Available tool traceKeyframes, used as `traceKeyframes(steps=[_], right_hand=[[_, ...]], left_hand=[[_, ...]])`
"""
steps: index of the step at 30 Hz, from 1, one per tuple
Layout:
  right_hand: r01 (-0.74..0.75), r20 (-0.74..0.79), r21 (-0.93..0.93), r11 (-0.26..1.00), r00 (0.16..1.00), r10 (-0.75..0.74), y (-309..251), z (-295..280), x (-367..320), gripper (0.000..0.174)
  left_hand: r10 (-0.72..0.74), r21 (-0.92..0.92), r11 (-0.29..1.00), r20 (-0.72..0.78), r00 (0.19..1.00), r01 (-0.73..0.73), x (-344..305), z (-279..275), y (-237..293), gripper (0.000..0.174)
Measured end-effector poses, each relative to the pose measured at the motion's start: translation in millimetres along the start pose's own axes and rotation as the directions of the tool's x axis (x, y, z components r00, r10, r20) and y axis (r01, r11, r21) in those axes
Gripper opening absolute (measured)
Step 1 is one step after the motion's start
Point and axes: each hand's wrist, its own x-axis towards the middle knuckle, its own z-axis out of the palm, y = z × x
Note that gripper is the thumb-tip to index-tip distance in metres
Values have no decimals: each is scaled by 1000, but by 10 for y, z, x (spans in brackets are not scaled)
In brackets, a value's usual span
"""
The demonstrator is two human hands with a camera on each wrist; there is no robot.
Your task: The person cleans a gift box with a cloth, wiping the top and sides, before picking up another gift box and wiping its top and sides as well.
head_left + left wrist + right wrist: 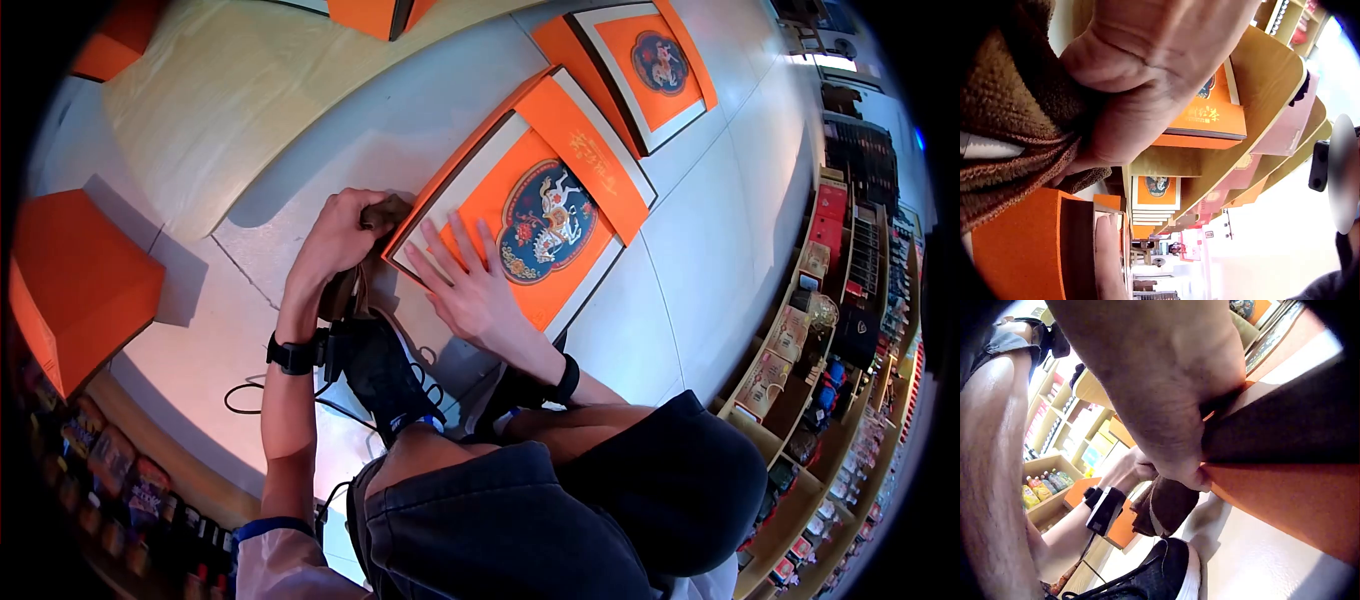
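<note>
An orange gift box (548, 222) with a dark horse medallion and a raised orange band lies on the floor before the person. My right hand (478, 300) rests on its lid, fingers spread and straight. In the right wrist view, that hand's thumb lies along the box edge, beside a dark brown side strip. My left hand (335, 240) grips a bunched brown towel (1016, 87) close to the box's near left corner. In the right wrist view, the folded towel (1166, 503) hangs below the left hand.
A similar box (655, 65) sits just behind on the tiled floor. An orange box (85, 285) stands at the left, near a wooden platform (220, 90). Shelves (790, 400) of goods line the right. The person's black shoe (385, 375) is close to the box.
</note>
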Motion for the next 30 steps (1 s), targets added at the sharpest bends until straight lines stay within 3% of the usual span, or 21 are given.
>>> traceKeyframes(steps=[10,30], right_hand=[[-18,-5,27,999,1000,18,-18,-30,-10,84],[-24,-8,34,999,1000,24,-19,-23,-11,83]], left_hand=[[35,-125,992,18,999,-33,-113,-53,105,33],[50,-76,996,28,998,-48,-232,-79,112,32]])
